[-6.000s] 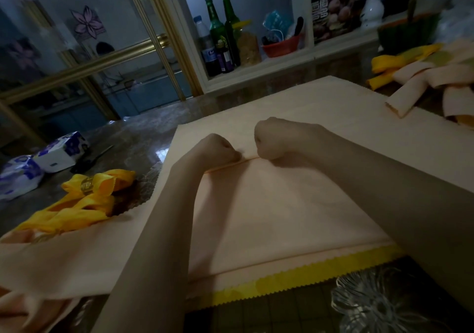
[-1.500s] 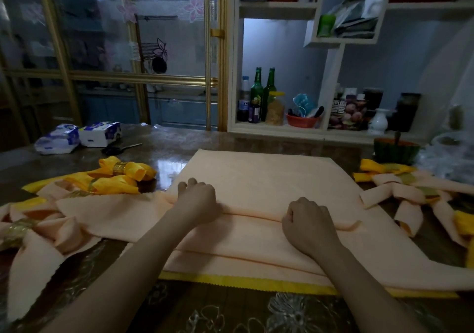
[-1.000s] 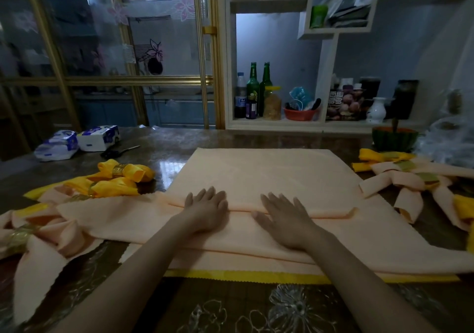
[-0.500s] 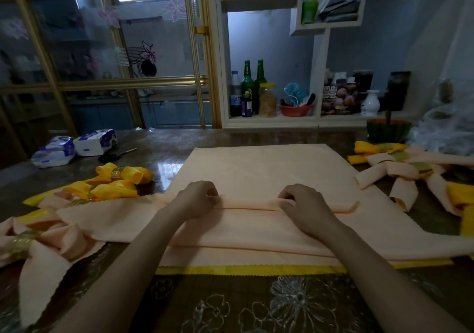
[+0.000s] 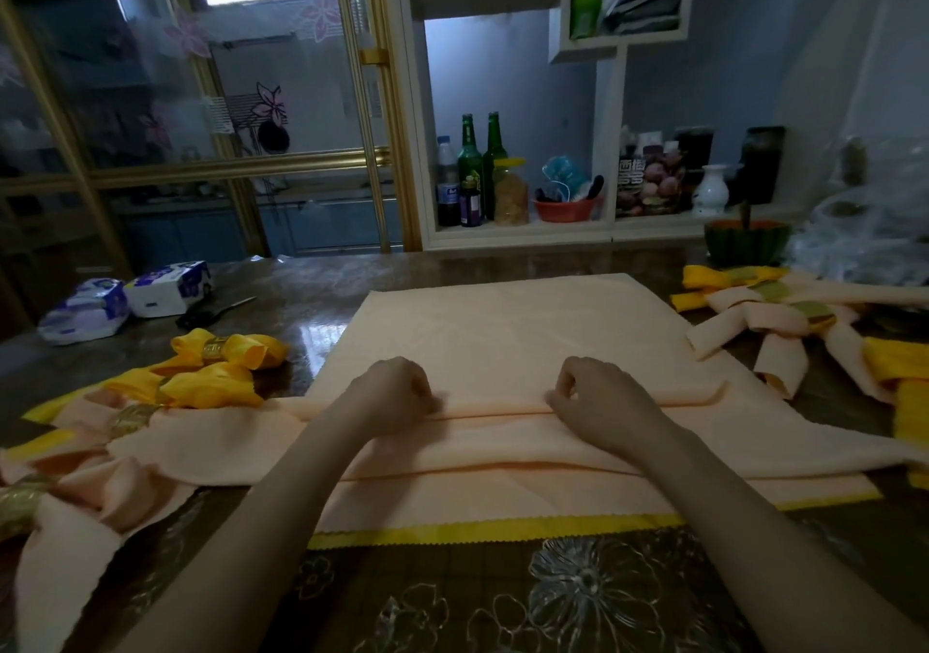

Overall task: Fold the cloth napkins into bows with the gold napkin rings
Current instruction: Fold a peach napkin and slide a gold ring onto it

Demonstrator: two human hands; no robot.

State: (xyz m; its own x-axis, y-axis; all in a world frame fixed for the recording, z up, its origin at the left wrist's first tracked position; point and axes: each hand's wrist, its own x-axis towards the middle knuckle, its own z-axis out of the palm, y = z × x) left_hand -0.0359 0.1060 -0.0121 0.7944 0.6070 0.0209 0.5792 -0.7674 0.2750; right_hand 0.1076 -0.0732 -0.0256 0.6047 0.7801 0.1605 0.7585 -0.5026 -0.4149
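The peach napkin [image 5: 502,341] is matt woven cloth. The yellow napkin [image 5: 477,534] beneath it has a pinked zigzag edge. The yellow bow [image 5: 221,386] has a slight satin sheen, and its gold napkin ring [image 5: 213,348] looks like shiny metal. The tabletop [image 5: 321,295] is glossy and marbled. 2 green bottles [image 5: 470,160] are glossy glass. The tissue packs [image 5: 168,288] are in shiny plastic wrap.

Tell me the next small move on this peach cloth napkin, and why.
Probably fold the pinched ridge over and press it flat as another pleat: the left hand and right hand both pinch a fold in the peach cloth napkin, pleats are stacked on the near side, and the far part lies flat.
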